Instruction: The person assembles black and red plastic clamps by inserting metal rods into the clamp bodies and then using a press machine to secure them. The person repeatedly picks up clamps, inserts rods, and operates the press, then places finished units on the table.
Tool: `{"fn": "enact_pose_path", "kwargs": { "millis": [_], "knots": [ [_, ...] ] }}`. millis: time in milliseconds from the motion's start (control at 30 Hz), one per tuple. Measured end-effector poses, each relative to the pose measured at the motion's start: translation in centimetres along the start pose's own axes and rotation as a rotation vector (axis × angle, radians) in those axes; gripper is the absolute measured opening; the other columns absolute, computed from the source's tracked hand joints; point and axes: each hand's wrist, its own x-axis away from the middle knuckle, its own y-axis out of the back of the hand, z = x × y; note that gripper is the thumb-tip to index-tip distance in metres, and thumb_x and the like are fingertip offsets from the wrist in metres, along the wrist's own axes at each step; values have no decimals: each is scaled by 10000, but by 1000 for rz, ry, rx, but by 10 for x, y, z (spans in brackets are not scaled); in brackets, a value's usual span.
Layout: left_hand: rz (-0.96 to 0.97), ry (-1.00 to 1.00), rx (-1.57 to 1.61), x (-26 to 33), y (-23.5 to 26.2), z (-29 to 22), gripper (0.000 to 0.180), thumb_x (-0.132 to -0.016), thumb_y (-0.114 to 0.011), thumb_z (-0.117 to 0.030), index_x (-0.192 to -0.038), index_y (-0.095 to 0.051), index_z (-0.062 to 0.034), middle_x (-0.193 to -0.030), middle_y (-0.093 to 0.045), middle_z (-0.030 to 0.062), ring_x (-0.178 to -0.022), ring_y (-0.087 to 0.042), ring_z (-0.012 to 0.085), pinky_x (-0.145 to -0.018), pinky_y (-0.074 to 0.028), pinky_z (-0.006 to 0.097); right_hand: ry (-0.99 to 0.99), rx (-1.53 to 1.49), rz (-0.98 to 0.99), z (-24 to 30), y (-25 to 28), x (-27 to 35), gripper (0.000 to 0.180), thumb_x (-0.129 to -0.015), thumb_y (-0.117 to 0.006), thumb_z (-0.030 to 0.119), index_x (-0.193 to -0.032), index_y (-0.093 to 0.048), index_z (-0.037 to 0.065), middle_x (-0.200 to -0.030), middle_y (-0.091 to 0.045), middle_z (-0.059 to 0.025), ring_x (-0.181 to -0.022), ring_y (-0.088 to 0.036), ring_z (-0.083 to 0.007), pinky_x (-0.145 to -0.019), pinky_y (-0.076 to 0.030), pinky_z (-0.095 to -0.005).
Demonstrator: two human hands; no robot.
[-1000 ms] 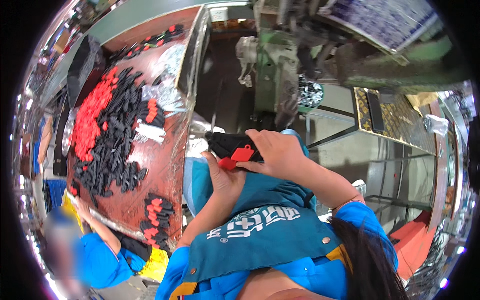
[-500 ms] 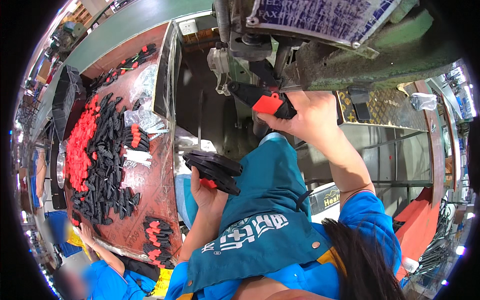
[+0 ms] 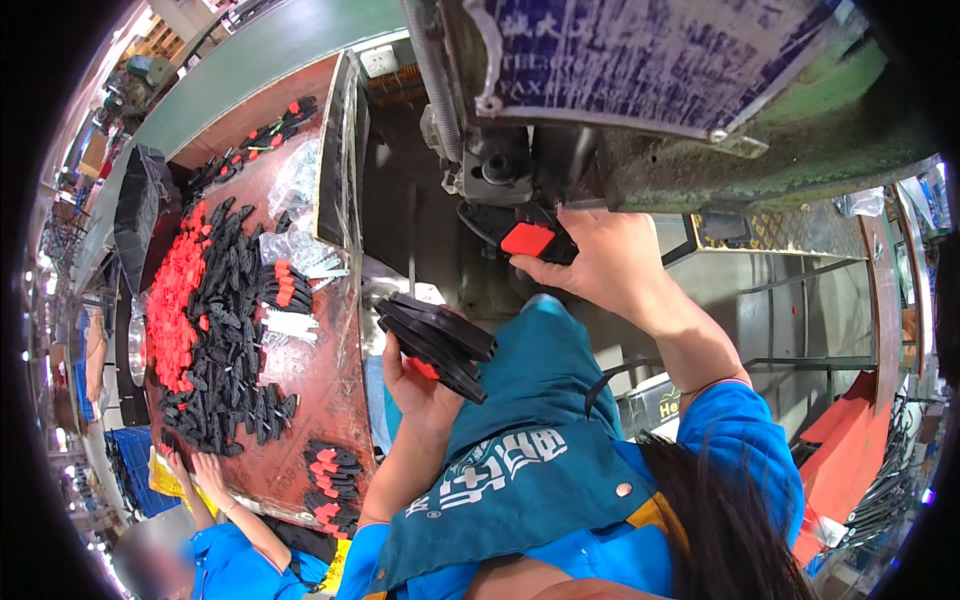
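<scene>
My right hand (image 3: 612,262) grips a black plastic part with a red insert (image 3: 527,239) between thumb and fingers. Its far end sits beneath the head of a green machine (image 3: 770,165), by a metal block (image 3: 497,178); whether it touches the tool is hidden. Over my lap, my left hand (image 3: 425,390) is closed round a small stack of black plastic parts (image 3: 435,335), with a bit of red showing at their underside. The exact kind of these parts cannot be made out.
At the left, a reddish-brown table (image 3: 325,385) bears a heap of red pieces (image 3: 175,320), a pile of black parts (image 3: 228,330) and white strips (image 3: 290,325). A co-worker's hands (image 3: 208,478) are at its near edge. A patterned board (image 3: 790,232) lies right of the machine.
My view has tilted, so the machine fills more of it. The part in my right hand has come under the machine head. A co-worker's second hand now shows by the table. My left hand keeps its stack.
</scene>
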Motion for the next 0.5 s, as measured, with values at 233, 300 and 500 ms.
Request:
{"fn": "enact_pose_path", "kwargs": {
  "millis": [233, 300, 500],
  "knots": [
    [42, 4, -51, -7, -19, 8, 639, -929, -615, -419, -1373, -459, 13, -1425, -448, 213, -1389, -355, 355, -1168, -274, 533, 7, -28, -102, -2, -3, 2, 504, -663, -821, 523, -755, -668, 52, -649, -646, -115, -601, -656, -309, -549, -519, -389],
    [121, 39, -36, -15, -26, 14, 671, -925, -612, -440, -1400, -452, 6, -1538, -318, 232, -1446, -270, 384, -1201, -188, 539, 37, -42, -173, 0, 0, 2, 493, -655, -834, 511, -762, -667, 60, -647, -641, -111, -595, -653, -308, -544, -516, -388],
    [291, 153, -63, -23, -33, 19, 718, -941, -593, -444, -1458, -374, 3, -1576, -190, 272, -1452, -233, 422, -1181, -233, 559, 158, -46, -33, 24, 9, 35, 529, -696, -820, 437, -1034, -619, 84, -760, -625, -67, -696, -650, -283, -575, -502, -380]
  ]
}}
